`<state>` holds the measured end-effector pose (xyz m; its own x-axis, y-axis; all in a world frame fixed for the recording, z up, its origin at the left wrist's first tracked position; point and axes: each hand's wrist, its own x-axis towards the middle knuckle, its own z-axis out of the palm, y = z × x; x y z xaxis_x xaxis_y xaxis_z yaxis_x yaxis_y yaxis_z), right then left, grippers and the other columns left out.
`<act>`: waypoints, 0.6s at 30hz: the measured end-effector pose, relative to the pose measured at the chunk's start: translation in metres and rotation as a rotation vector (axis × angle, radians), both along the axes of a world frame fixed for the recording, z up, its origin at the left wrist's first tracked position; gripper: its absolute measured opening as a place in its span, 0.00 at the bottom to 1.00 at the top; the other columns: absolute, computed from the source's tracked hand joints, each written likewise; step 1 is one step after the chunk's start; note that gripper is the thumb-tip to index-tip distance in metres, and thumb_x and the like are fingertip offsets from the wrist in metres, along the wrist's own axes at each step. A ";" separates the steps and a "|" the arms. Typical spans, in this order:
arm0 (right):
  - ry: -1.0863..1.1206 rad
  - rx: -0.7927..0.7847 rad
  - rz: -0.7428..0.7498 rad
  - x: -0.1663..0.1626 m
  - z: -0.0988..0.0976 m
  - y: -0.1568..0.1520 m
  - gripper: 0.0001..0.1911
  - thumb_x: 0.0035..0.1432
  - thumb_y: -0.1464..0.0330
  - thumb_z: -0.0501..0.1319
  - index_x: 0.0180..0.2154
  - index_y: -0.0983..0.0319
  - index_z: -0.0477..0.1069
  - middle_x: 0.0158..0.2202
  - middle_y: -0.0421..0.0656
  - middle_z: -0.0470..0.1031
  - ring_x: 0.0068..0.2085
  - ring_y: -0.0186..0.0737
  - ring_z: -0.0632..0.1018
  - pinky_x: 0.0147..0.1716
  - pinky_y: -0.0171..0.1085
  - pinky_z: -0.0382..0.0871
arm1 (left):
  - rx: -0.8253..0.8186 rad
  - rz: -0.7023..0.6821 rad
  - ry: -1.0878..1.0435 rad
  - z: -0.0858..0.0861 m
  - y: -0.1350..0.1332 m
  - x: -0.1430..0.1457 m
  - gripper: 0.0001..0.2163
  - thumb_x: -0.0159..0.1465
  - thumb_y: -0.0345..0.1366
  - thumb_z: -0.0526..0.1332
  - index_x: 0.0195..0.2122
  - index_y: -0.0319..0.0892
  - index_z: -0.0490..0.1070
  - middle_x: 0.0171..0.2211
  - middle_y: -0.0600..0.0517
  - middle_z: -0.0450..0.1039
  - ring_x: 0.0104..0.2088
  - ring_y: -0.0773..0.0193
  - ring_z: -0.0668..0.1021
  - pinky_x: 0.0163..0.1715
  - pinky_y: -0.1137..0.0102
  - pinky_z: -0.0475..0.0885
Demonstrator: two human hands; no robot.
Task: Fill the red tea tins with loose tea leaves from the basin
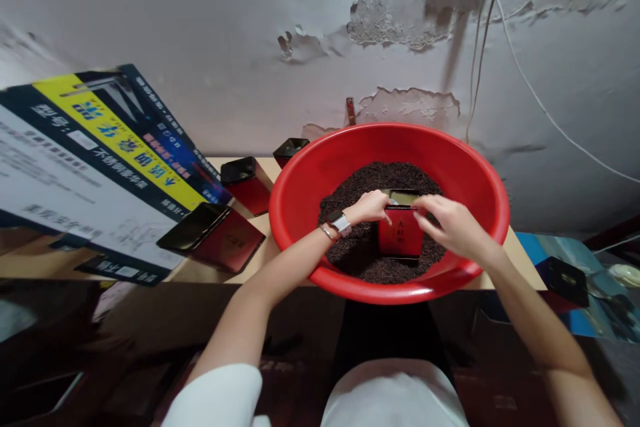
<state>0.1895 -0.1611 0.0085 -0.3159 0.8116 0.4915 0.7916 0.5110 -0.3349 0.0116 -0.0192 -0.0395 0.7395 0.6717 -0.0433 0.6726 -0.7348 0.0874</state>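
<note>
A big red plastic basin (300, 193) stands on the table and holds a heap of dark loose tea leaves (370, 180). A small red tin (400, 237) with gold characters stands upright in the leaves, its top open. My left hand (369, 207), a watch on its wrist, grips the tin's upper left edge with curled fingers. On the upper right edge my right hand (450, 223) is closed in the same way.
Three more red tins lie or stand left of the basin: one flat (220, 233), one behind it (247, 183), one at the back (290, 149). A large printed poster (90, 160) leans at the left. A black lid (567, 280) rests at the right. Peeling wall and cables behind.
</note>
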 end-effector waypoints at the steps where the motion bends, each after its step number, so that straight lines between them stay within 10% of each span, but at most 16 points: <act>1: -0.114 -0.058 -0.054 0.001 0.005 0.025 0.11 0.61 0.66 0.57 0.39 0.65 0.74 0.37 0.43 0.77 0.39 0.38 0.78 0.38 0.34 0.68 | 0.014 0.020 -0.008 -0.001 -0.001 0.000 0.18 0.51 0.49 0.70 0.37 0.42 0.80 0.30 0.45 0.79 0.36 0.52 0.80 0.30 0.70 0.66; 7: -0.628 -0.409 -0.259 0.002 0.002 0.130 0.11 0.60 0.70 0.57 0.43 0.61 0.76 0.44 0.49 0.78 0.43 0.45 0.79 0.36 0.35 0.69 | 0.168 0.041 0.017 -0.012 -0.013 0.008 0.15 0.56 0.47 0.67 0.37 0.40 0.79 0.36 0.41 0.80 0.40 0.50 0.80 0.35 0.67 0.70; 13: -0.642 -0.388 -0.279 0.003 -0.028 0.138 0.16 0.58 0.73 0.56 0.47 0.64 0.75 0.47 0.54 0.77 0.47 0.50 0.78 0.42 0.40 0.70 | 0.204 0.052 0.033 -0.015 -0.013 0.018 0.13 0.60 0.42 0.64 0.38 0.36 0.78 0.40 0.40 0.79 0.42 0.50 0.80 0.41 0.64 0.70; 18: -0.447 -0.253 -0.322 0.027 -0.013 0.140 0.16 0.62 0.68 0.52 0.47 0.61 0.74 0.47 0.49 0.77 0.48 0.47 0.77 0.43 0.38 0.68 | 0.230 -0.082 0.046 -0.018 -0.003 0.013 0.12 0.59 0.43 0.65 0.38 0.41 0.78 0.40 0.44 0.78 0.42 0.55 0.79 0.41 0.67 0.69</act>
<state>0.2167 -0.0216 -0.0043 -0.1664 0.9751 0.1467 0.9853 0.1703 -0.0141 0.0241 -0.0218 -0.0572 0.7930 0.6053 0.0687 0.6089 -0.7845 -0.1174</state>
